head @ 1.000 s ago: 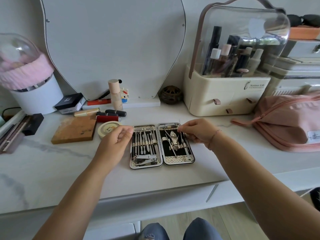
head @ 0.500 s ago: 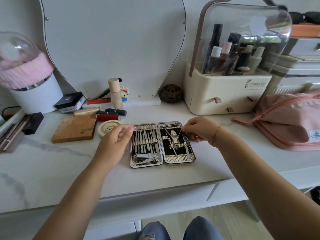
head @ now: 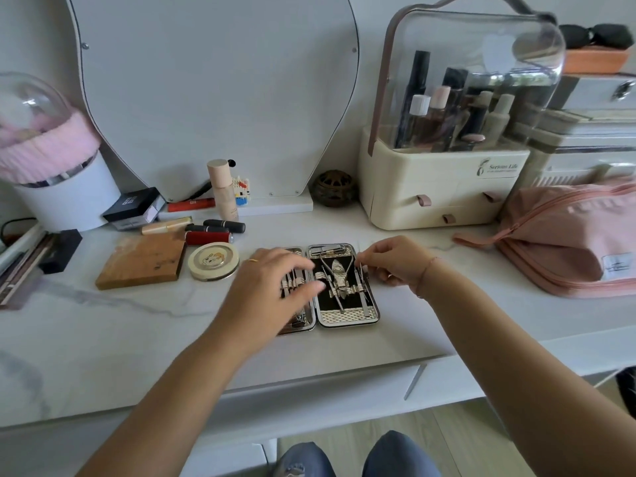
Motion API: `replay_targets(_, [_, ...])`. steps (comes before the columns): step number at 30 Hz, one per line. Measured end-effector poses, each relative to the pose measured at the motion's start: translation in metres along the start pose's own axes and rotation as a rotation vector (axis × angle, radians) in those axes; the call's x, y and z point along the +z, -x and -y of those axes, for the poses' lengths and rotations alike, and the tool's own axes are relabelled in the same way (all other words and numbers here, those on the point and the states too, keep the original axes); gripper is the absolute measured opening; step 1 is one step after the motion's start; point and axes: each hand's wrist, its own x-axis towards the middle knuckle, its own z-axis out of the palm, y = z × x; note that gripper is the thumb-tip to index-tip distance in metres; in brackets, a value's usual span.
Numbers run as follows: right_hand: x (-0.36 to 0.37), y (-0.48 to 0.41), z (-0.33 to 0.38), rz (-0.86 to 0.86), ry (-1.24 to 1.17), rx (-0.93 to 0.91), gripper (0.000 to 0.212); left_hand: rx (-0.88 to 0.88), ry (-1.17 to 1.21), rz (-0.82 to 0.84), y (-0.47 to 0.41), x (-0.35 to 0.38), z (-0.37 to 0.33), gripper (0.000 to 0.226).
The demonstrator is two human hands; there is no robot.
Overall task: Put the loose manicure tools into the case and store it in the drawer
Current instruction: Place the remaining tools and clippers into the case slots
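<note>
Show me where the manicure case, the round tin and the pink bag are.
manicure case point(head: 347, 316), head view, patterned lower strip of its right half.
round tin point(head: 213, 260), head view, middle of its lid.
pink bag point(head: 568, 235), head view, its front side.

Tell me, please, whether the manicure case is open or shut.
Open: the manicure case lies spread flat, with tools showing in both halves.

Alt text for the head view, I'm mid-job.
An open manicure case lies on the white vanity top, tools strapped inside; the left hand spreads over its left half, the right hand curls at its right edge.
</note>
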Motion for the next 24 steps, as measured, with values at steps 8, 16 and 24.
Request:
replay_targets(8, [0.000,0.004,-0.001,0.058,0.046,-0.001,0.013,0.012,0.016,0.171,-0.018,0.041,-0.027,0.037])
replay_targets(16, [0.001,0.000,0.001,-0.009,-0.052,0.037,0.021,0.021,-0.004,0.133,-0.011,0.052,-0.022,0.038])
replay_targets(24, [0.007,-0.007,-0.001,-0.090,-0.012,0.038,0.025,0.084,-0.123,0.072,0.007,0.055,-0.025,0.043])
